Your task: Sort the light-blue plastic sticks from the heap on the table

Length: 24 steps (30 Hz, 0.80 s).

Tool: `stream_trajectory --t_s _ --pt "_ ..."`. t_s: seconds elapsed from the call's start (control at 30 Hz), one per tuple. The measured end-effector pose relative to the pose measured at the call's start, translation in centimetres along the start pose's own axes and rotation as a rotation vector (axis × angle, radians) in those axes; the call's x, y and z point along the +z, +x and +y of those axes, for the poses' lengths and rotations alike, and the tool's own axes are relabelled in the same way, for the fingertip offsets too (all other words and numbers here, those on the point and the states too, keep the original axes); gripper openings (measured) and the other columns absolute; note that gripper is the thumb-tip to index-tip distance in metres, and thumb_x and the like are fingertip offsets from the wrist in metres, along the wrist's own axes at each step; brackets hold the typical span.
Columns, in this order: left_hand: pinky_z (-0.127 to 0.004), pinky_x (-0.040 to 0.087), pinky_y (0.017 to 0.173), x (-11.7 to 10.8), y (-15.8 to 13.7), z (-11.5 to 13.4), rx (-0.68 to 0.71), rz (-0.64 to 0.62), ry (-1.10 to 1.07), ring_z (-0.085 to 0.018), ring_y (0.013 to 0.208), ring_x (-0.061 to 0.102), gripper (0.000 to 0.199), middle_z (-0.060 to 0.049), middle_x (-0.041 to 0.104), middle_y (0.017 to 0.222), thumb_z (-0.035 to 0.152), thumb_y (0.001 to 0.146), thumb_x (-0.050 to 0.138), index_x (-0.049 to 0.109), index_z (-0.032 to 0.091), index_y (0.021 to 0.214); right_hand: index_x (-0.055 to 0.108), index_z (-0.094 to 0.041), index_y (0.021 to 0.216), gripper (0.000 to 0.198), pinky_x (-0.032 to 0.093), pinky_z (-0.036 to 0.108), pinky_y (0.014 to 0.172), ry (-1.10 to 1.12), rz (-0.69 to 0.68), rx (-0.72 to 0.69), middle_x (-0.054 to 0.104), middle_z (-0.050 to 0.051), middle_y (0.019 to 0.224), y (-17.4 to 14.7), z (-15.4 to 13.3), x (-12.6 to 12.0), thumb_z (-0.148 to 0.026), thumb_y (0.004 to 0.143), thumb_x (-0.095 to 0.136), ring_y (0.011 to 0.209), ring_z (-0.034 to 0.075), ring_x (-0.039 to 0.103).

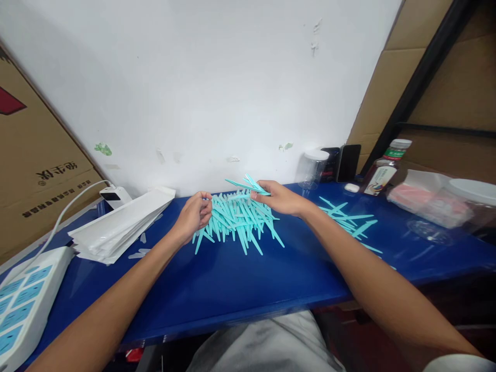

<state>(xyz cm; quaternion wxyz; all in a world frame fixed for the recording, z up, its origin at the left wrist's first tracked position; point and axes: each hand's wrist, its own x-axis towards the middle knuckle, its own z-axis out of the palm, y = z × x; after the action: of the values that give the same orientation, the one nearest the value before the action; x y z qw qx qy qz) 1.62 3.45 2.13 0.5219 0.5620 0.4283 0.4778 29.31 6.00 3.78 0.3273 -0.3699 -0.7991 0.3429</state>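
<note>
A heap of slim, tapered turquoise plastic sticks (242, 219) lies on the blue table in front of me, several with pale ends towards the wall. My right hand (281, 197) is over the heap's right side, its fingers closed on several turquoise sticks (251, 185) that point left and up. At the heap's left edge is my left hand (195, 212), its fingers curled in with the thumb near them. Whether anything sits in its grip is hidden. A second, looser group of turquoise sticks (351, 219) lies to the right, partly behind my right forearm.
On the left are a stack of white paper sleeves (120, 227), small translucent pieces (138, 254), a white device (115, 196) with a cable and a power strip (33, 299). A clear jar (312, 168), phones (349, 163), a bottle (387, 168) and a pink packet (428, 199) stand right.
</note>
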Motion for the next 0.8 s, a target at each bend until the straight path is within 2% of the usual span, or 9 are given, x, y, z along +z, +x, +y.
stream_trajectory --t_s 0.13,0.2,0.3,0.37,0.47,0.57,0.67,0.8 --pt "-0.016 0.018 0.036 0.0 0.0 -0.1 0.048 -0.056 0.102 -0.006 0.040 0.025 0.028 0.009 0.046 0.064 0.042 0.095 0.058 0.052 0.023 0.116 0.065 -0.018 0.103 0.047 0.043 0.034 0.081 0.002 -0.019 -0.041 0.065 0.008 0.102 0.1 0.3 0.0 -0.065 0.096 0.056 0.091 0.023 0.055" --pt "-0.016 0.020 0.037 -0.1 0.2 -0.3 0.093 -0.066 0.167 -0.007 0.040 0.027 0.034 0.008 0.047 0.059 0.053 0.098 0.055 0.055 0.021 0.109 0.064 -0.019 0.102 0.051 0.043 0.034 0.080 -0.006 -0.008 -0.051 0.064 0.007 0.100 0.1 0.3 0.1 -0.067 0.098 0.050 0.089 0.022 0.055" --pt "-0.017 0.020 0.038 -0.5 0.4 -0.7 0.104 -0.046 0.222 -0.007 0.039 0.026 0.043 0.007 0.040 0.048 0.061 0.098 0.051 0.053 0.020 0.083 0.062 -0.018 0.098 0.054 0.041 0.033 0.073 -0.021 0.027 -0.027 0.059 0.005 0.088 0.1 0.0 0.2 -0.070 0.099 0.045 0.079 0.019 0.050" --pt "-0.017 0.018 0.038 -0.6 0.5 -0.8 0.071 -0.028 0.194 -0.007 0.039 0.023 0.048 0.007 0.035 0.045 0.060 0.097 0.053 0.044 0.021 0.070 0.061 -0.018 0.095 0.054 0.039 0.032 0.069 -0.024 0.036 0.000 0.055 0.004 0.081 0.0 -0.2 0.2 -0.070 0.099 0.044 0.074 0.018 0.046" --pt "-0.017 0.015 0.036 -0.8 0.6 -0.7 0.005 -0.036 0.061 -0.006 0.038 0.019 0.046 0.007 0.029 0.047 0.052 0.096 0.050 0.035 0.022 0.064 0.059 -0.019 0.091 0.051 0.038 0.032 0.069 -0.019 0.029 0.000 0.052 0.002 0.080 0.0 -0.5 0.2 -0.068 0.100 0.046 0.073 0.017 0.044" --pt "-0.018 0.013 0.036 -0.8 0.5 -0.3 -0.045 -0.075 -0.066 -0.007 0.038 0.017 0.032 0.008 0.027 0.053 0.040 0.094 0.044 0.039 0.022 0.068 0.061 -0.019 0.091 0.048 0.039 0.032 0.074 -0.014 0.032 -0.041 0.054 0.003 0.084 0.1 -0.3 0.3 -0.064 0.101 0.047 0.076 0.017 0.046" --pt "-0.017 0.014 0.036 -0.6 0.2 0.1 -0.055 -0.086 -0.076 -0.006 0.040 0.018 0.020 0.008 0.028 0.059 0.033 0.092 0.047 0.046 0.021 0.076 0.064 -0.018 0.092 0.048 0.039 0.032 0.076 -0.014 0.054 -0.050 0.057 0.003 0.086 0.2 -0.1 0.3 -0.062 0.101 0.047 0.078 0.017 0.047" --pt "-0.015 0.014 0.035 0.0 0.0 0.2 -0.023 -0.080 0.004 -0.005 0.041 0.021 0.022 0.009 0.033 0.062 0.040 0.096 0.055 0.057 0.019 0.094 0.067 -0.017 0.093 0.052 0.039 0.032 0.074 -0.015 0.083 -0.026 0.060 0.004 0.085 0.2 0.0 0.3 -0.065 0.100 0.047 0.075 0.017 0.047"
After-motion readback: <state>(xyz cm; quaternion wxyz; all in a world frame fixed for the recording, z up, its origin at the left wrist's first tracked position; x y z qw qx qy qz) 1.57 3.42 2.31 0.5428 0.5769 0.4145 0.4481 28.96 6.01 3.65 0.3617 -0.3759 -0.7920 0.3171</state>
